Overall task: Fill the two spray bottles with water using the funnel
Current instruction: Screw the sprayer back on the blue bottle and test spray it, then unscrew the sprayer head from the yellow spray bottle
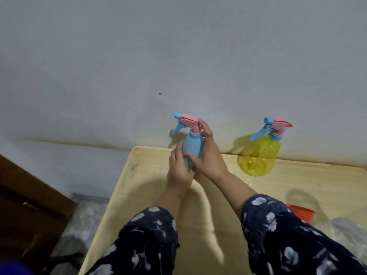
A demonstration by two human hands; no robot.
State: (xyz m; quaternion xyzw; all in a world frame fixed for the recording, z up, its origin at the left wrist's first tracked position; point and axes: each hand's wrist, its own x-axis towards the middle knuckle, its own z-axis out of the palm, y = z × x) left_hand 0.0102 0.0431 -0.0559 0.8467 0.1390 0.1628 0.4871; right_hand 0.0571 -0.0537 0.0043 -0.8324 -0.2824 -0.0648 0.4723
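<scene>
Blue plastic, the blue spray bottle is standing at frame centre on the pale wooden table, its base hidden by the left hand and right hand curling around it. Right of it is sitting the translucent yellow spray bottle; contents unclear. An orange funnel, cut off by a floral sleeve, is lying lower right.

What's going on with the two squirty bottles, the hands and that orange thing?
Blue bottle: upright, sprayer on, held by both hands.
Yellow bottle: upright on the table, sprayer on, untouched.
Left hand: grips the blue bottle low.
Right hand: holds its side, fingers near the sprayer.
Orange funnel: on the table, partly hidden, unused.
</scene>
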